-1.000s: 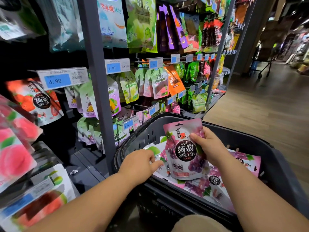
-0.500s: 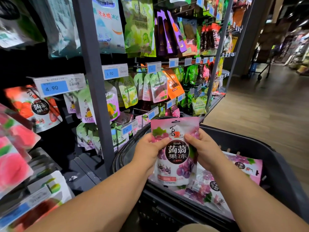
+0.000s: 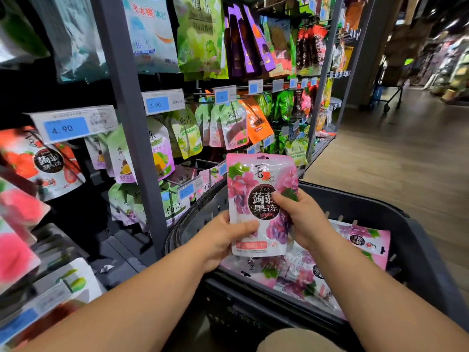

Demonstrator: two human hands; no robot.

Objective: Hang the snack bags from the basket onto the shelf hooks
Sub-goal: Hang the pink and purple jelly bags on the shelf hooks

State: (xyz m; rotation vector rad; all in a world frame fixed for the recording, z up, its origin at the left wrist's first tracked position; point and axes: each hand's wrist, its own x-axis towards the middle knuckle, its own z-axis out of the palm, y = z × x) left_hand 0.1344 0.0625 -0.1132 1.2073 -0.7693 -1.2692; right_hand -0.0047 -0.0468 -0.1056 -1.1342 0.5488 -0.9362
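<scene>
Pick-up step: one snack bag [image 3: 261,199] held above the basket [image 3: 418,262], not yet on a hook.

Left hand [image 3: 223,240] grips the bag's lower left edge, thumb across the front. Right hand [image 3: 302,219] pinches its right side. The bag is upright with its face to the camera: a pink pouch with a grape print, a black round label and a clear sealed strip at the top. Its hang hole is too small to make out. More of the same bags [image 3: 360,237] lie flat in the basket. Likely next: carry it left to the shelf [image 3: 132,123], pick a matching row, and line the top hole up with a hook tip behind the price tags [image 3: 67,128].
</scene>
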